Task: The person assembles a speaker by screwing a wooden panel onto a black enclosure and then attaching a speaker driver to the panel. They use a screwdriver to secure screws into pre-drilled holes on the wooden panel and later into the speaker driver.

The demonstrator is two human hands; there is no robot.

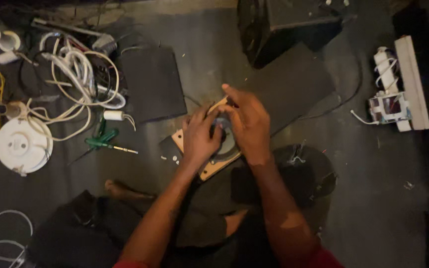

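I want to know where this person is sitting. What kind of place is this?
Probably a repair spot on the floor of a home or small workshop. Both hands, left hand and right hand, work on a wooden board, with tangled white cables, a green screwdriver and a round white fitting lying around.

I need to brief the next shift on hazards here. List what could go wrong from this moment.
1. Both hands, left hand and right hand, cover the wooden board in dim light, so a slip could pinch the fingers.
2. The green screwdriver lies loose by the bare foot; it might get stepped on.
3. The white cables lie tangled nearby and could snag.
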